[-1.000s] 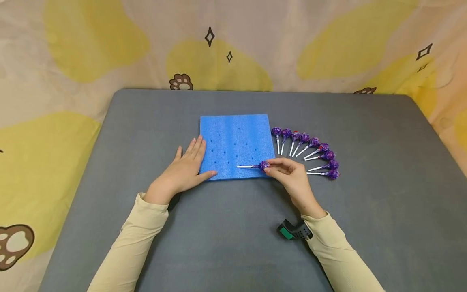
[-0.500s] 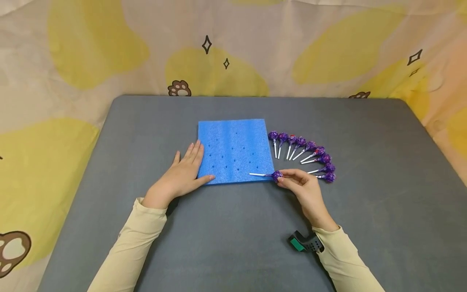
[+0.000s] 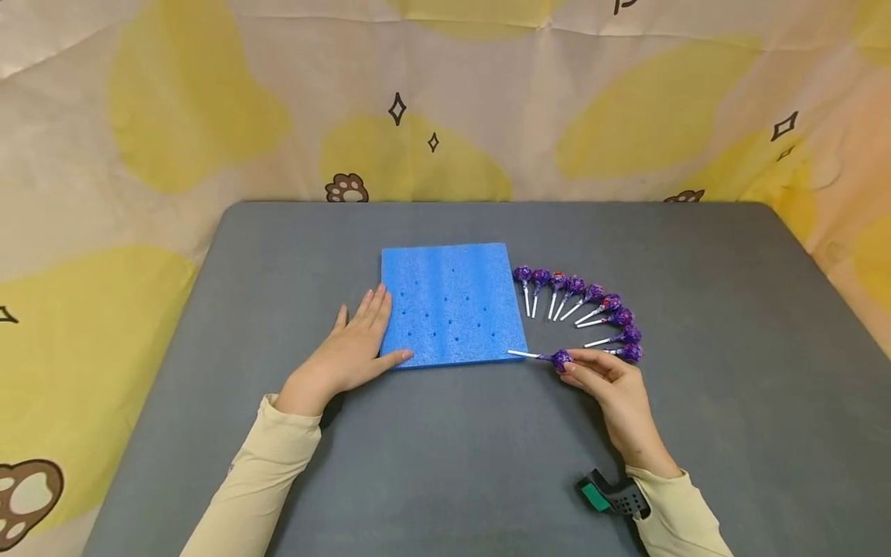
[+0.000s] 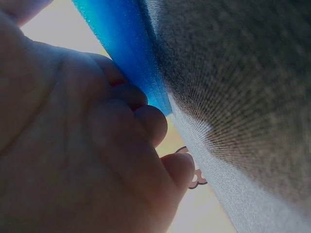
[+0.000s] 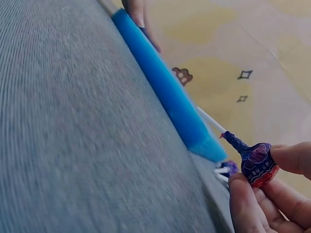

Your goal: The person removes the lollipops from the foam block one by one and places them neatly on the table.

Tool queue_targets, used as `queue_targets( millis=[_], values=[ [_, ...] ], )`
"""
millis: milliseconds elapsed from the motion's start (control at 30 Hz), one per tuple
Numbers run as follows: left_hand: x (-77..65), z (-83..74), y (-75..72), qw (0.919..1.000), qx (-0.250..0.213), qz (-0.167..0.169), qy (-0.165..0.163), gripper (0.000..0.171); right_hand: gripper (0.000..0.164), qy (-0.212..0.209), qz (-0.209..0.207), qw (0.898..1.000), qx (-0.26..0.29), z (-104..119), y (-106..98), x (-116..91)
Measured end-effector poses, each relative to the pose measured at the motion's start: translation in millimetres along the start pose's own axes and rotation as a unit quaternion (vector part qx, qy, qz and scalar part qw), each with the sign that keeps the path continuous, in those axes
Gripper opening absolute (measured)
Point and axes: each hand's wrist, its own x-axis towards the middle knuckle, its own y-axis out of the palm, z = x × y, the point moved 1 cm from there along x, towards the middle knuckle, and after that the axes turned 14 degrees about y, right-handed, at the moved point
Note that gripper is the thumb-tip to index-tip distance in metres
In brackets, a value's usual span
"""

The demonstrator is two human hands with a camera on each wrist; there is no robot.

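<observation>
A blue foam board (image 3: 452, 305) with several small holes lies flat on the grey table. My left hand (image 3: 351, 348) rests along its left edge, fingers straight and thumb on the front left corner. By the board's front right corner, my right hand (image 3: 612, 394) pinches a purple-wrapped lollipop (image 3: 561, 360) by its candy head. Its white stick points left, the tip over the board's corner. In the right wrist view the lollipop (image 5: 257, 162) sits between thumb and fingers. Several more purple lollipops (image 3: 594, 293) lie fanned out right of the board, sticks inward.
The grey table (image 3: 445, 464) has rounded far corners. A patterned cloth (image 3: 445, 85) with yellow patches hangs behind it. A black strap with a green-faced unit (image 3: 612, 495) is on the right wrist.
My right hand has drawn back toward the right and nearer to me, carrying the lollipop from above the board to its front right corner. The left hand keeps its place on the board.
</observation>
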Motion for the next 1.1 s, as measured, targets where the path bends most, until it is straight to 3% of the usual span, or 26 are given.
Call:
queue_targets(
  millis=[167, 367, 633, 833, 1100],
  values=[
    [0.1, -1.3, 2.5, 1.0, -0.002, -0.008, 0.003, 0.089, 0.015, 0.004, -0.003, 1.0, 0.004, 4, -14, -6],
    [-2.3, -4.4, 7.8, 1.0, -0.002, -0.003, 0.001, 0.091, 0.019, 0.021, 0.004, 1.0, 0.014, 8, -45, -18],
    [-3.1, -4.8, 9.1, 1.0, 0.002, -0.006, 0.002, 0.09, 0.018, 0.055, -0.037, 0.998, -0.002, 13, -88, -29],
    [-4.9, -4.7, 5.1, 1.0, 0.0, -0.009, 0.001, 0.09, 0.018, 0.071, -0.052, 0.996, -0.003, 11, -90, -25],
    [-4.0, -3.0, 2.8, 0.9999, 0.006, -0.016, 0.002, 0.09, 0.019, 0.06, -0.089, 0.994, -0.021, 7, -81, -18]
  ],
)
